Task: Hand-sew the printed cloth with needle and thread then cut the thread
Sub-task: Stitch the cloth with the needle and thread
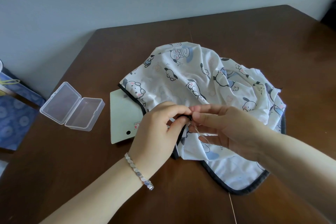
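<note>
Left fingers (179,109) and right fingers (204,115) meet tip to tip, pinching the cloth (200,71) at its dark hem (190,117). The rest lies heaped on the desk (236,29) beyond them. The thread (199,132) loops just under the right fingers, and the needle perhaps hides between them. Hold the hem taut and draw slowly.

A dark brown wooden table (236,29) carries a crumpled printed cloth (196,78) with a dark bound edge, lying right of centre. A pale green card (123,114) lies flat with its right side tucked under the cloth. Left of the card, apart from it, a clear plastic box (72,106) lies open, lid flat. A thin thread (232,207) runs across the near edge.
</note>
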